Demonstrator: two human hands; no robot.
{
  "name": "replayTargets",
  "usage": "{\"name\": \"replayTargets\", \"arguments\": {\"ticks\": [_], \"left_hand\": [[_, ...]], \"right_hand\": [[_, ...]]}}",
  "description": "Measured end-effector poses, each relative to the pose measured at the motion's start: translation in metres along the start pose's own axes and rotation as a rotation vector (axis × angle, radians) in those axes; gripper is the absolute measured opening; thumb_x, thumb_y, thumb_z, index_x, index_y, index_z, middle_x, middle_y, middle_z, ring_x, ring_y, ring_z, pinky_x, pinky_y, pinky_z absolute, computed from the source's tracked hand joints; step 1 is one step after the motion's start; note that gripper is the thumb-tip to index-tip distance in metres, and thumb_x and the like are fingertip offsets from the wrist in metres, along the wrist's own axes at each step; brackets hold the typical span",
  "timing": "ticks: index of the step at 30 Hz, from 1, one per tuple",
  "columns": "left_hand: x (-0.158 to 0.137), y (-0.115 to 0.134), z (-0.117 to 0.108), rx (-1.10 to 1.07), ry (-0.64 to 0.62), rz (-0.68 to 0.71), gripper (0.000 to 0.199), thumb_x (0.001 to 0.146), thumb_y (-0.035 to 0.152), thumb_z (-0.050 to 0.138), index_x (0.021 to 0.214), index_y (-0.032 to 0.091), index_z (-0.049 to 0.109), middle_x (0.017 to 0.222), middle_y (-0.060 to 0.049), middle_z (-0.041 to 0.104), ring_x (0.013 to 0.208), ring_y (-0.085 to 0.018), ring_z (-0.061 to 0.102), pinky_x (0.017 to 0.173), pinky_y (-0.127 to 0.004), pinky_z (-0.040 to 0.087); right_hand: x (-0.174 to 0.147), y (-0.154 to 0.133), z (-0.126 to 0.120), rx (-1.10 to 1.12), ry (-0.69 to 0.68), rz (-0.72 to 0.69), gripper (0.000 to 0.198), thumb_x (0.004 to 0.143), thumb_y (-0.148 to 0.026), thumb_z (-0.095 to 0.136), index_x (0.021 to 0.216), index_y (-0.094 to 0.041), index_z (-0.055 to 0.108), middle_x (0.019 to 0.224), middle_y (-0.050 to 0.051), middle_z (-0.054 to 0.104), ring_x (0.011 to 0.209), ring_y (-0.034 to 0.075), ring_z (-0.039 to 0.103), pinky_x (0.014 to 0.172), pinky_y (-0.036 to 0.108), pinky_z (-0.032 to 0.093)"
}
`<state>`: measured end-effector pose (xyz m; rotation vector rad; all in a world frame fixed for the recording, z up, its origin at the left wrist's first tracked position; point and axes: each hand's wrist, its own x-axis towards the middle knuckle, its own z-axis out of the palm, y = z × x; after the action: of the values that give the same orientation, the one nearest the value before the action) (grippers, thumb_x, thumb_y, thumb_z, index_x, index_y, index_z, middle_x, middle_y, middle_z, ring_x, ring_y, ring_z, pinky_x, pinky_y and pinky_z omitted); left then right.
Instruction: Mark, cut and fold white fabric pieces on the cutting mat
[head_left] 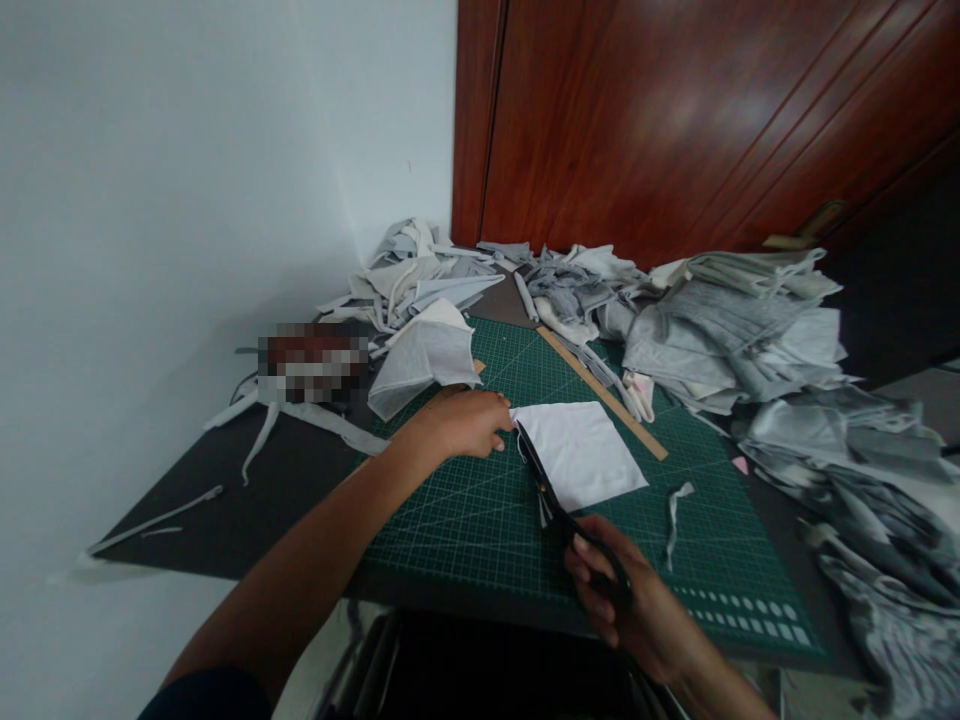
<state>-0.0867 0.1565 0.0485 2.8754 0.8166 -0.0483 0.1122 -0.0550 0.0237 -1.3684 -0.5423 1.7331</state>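
Note:
My right hand [619, 590] grips a pair of black scissors [553, 500] by the handles. Their blades point up and left, along the left edge of a white square of fabric [585, 450]. A narrow strip hangs beside the blades at that edge. My left hand [480, 422] pinches the fabric's upper left corner, close to the scissor tips. The fabric lies on a green cutting mat [442, 520] marked with a white grid.
A wooden ruler [600, 390] lies behind the fabric. Grey cloth pieces [735, 340] are heaped on the right, with more scraps [412, 275] at the back left. A folded light cloth [427, 360] sits left of the mat's middle; a twisted scrap [677, 520] lies right.

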Motion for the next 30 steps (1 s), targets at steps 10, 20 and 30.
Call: {"name": "replayTargets", "arguments": {"ticks": [10, 20, 30], "left_hand": [[0.0, -0.003, 0.003, -0.043, -0.008, -0.02, 0.019, 0.086, 0.03, 0.073, 0.105, 0.031, 0.076, 0.126, -0.004, 0.069, 0.109, -0.025, 0.066, 0.087, -0.034, 0.049], [-0.001, -0.004, 0.0, -0.027, -0.004, 0.007, 0.012, 0.087, 0.028, 0.067, 0.096, 0.028, 0.076, 0.116, -0.003, 0.072, 0.103, -0.023, 0.068, 0.081, -0.031, 0.049], [0.001, -0.008, 0.006, -0.136, 0.062, -0.019, 0.019, 0.093, 0.03, 0.06, 0.106, 0.027, 0.074, 0.108, -0.003, 0.073, 0.099, -0.02, 0.067, 0.086, -0.029, 0.048]], "right_hand": [[-0.004, -0.001, -0.004, 0.012, 0.022, 0.028, 0.053, 0.068, -0.06, 0.085, 0.096, -0.025, 0.055, 0.066, -0.011, 0.05, 0.041, 0.003, 0.034, 0.031, 0.013, 0.029], [0.005, 0.001, -0.004, -0.012, -0.039, -0.03, 0.044, 0.079, -0.056, 0.08, 0.098, -0.025, 0.056, 0.071, -0.01, 0.051, 0.044, 0.003, 0.038, 0.033, 0.014, 0.033], [0.004, 0.004, 0.001, -0.002, -0.001, -0.019, 0.05, 0.072, -0.059, 0.084, 0.098, -0.025, 0.057, 0.069, -0.01, 0.052, 0.043, 0.003, 0.037, 0.032, 0.015, 0.032]]}}
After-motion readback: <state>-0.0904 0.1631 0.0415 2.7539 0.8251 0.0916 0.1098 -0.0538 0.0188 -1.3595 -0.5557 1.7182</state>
